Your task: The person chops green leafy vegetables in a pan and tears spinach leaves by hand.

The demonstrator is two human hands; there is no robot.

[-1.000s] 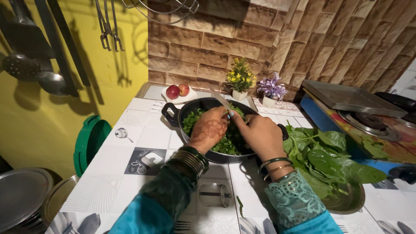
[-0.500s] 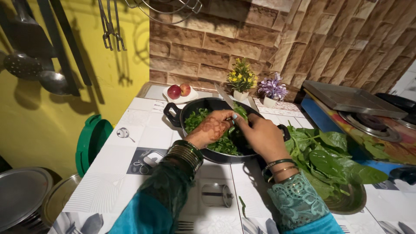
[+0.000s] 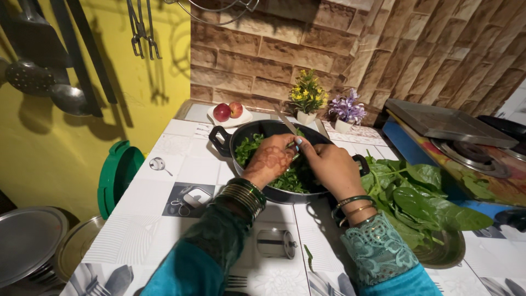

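1. The left hand (image 3: 271,161) and right hand (image 3: 329,164) meet fingertip to fingertip over the black two-handled metal pot (image 3: 230,145), pinching a thin green leaf stem (image 3: 293,159) between them; a knife blade (image 3: 286,120) rises just behind the grip.
2. Chopped greens (image 3: 249,148) lie under the grip, inside the pot. The pile of whole green leaves (image 3: 422,194) sits right of it; bare tiled counter (image 3: 175,164) opens to the left.
3. Whether the right hand holds the knife cannot be told.
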